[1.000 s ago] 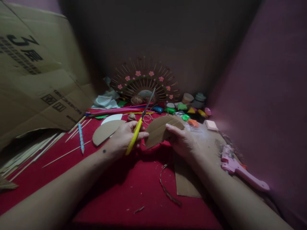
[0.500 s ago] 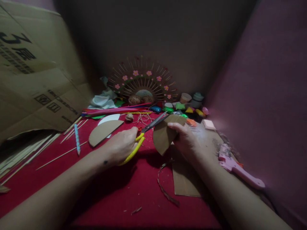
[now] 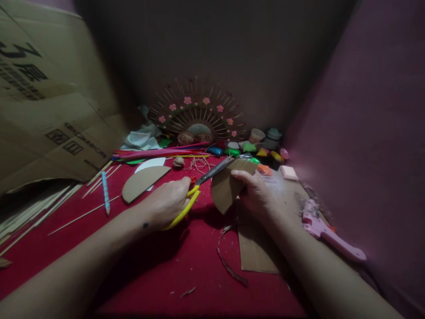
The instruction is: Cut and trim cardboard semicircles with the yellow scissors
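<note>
My left hand (image 3: 174, 197) is closed round the yellow handles of the scissors (image 3: 212, 172). Their blades point up and to the right, against the upper left edge of a brown cardboard piece (image 3: 226, 188). That piece is pinched in my right hand (image 3: 252, 188), thumb on top and the other fingers hidden behind it. Left of the scissors lies a half-round cardboard piece (image 3: 142, 181), partly over a white one (image 3: 154, 164). Below my right hand is a flat cardboard sheet (image 3: 257, 248), with a curved brown cord (image 3: 226, 261) beside it.
A large cardboard box (image 3: 59, 97) stands at the left, near thin sticks (image 3: 40, 210) and a blue pencil (image 3: 106, 192). A flowered stick fan (image 3: 197, 110), pink strips (image 3: 156, 153) and coloured clay packs (image 3: 232, 152) are at the back. A pink glue gun (image 3: 327, 235) lies right.
The scissor blades have come closer together at the cardboard. Both hands keep nearly the same place and hold the same things.
</note>
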The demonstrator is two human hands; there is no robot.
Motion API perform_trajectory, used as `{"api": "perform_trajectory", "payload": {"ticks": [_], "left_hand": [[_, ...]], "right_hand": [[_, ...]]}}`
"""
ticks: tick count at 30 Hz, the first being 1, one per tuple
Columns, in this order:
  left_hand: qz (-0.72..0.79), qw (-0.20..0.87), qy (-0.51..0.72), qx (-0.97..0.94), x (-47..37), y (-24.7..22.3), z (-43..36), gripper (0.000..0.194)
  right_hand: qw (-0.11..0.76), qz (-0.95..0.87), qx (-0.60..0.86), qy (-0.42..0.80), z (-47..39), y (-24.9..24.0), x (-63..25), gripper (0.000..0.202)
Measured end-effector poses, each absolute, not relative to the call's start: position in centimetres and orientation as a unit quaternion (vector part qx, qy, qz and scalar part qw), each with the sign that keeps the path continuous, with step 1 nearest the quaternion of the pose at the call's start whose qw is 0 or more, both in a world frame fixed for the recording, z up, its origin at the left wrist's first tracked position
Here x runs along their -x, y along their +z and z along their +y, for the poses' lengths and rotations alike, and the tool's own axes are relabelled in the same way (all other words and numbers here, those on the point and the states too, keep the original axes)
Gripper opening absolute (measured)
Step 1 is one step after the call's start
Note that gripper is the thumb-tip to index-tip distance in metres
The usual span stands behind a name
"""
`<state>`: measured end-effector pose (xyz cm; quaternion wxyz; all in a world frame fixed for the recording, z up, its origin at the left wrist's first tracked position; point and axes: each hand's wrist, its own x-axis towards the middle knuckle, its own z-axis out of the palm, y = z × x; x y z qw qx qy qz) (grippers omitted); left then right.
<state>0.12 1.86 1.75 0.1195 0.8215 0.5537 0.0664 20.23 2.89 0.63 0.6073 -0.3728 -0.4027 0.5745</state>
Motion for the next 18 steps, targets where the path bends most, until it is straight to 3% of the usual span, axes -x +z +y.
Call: {"api": "perform_trajectory", "payload": {"ticks": [18], "left_hand": [[0.545,0.096,0.067,-0.830,0.41,1.37,1.88,0.012]], "right_hand": [[0.597,-0.386,0.378,0.592,3.16,0.33,-20.50,0.022]]}}
